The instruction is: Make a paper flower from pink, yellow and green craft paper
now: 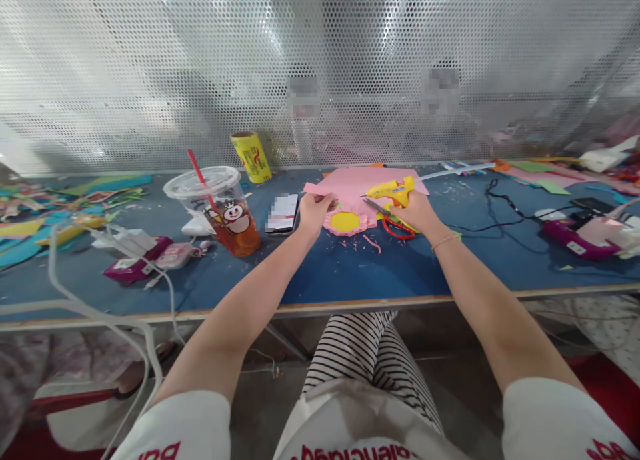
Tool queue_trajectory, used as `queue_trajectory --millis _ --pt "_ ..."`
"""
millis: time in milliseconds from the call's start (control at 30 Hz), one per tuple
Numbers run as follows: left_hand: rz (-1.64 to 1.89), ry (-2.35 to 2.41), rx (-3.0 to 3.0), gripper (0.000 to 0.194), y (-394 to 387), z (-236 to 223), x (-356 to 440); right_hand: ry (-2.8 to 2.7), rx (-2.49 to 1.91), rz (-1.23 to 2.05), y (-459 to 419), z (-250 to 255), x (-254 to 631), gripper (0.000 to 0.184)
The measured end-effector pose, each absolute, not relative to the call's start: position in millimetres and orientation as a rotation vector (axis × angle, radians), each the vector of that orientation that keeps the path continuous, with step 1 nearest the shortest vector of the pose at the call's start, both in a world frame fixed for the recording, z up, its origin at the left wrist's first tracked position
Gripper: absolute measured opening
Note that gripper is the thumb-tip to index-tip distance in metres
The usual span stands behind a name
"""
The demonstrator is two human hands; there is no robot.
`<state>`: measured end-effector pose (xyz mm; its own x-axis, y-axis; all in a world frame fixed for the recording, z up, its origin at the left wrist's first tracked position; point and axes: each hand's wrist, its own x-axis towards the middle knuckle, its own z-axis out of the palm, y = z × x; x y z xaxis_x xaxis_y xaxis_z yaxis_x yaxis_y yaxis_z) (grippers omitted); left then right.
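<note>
A pink foam flower with a yellow round centre lies on the blue table. My right hand is closed around a yellow glue gun, whose nozzle points left over the flower. My left hand pinches the flower's left edge, fingers closed on it. A pink foam sheet lies just behind the flower. Red-handled scissors rest under my right hand.
A plastic cup with amber drink and red straw stands left of a phone. A yellow can leans behind. Cables and chargers lie at left, a black cord and purple device at right. A perforated screen backs the table.
</note>
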<state>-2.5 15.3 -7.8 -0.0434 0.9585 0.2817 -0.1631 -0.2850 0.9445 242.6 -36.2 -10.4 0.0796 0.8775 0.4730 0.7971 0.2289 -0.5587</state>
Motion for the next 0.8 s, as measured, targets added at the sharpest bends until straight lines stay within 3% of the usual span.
queue_trajectory --millis 400,800 --pt "1.504 0.972 1.28 0.018 16.5 -8.5 -3.1 -1.767 -1.649 0.046 -47.3 -1.4 234.6 0.027" --pt "1.505 0.964 1.293 0.019 15.4 -8.1 -2.2 -1.775 -1.609 0.107 -45.0 -0.5 236.6 0.029"
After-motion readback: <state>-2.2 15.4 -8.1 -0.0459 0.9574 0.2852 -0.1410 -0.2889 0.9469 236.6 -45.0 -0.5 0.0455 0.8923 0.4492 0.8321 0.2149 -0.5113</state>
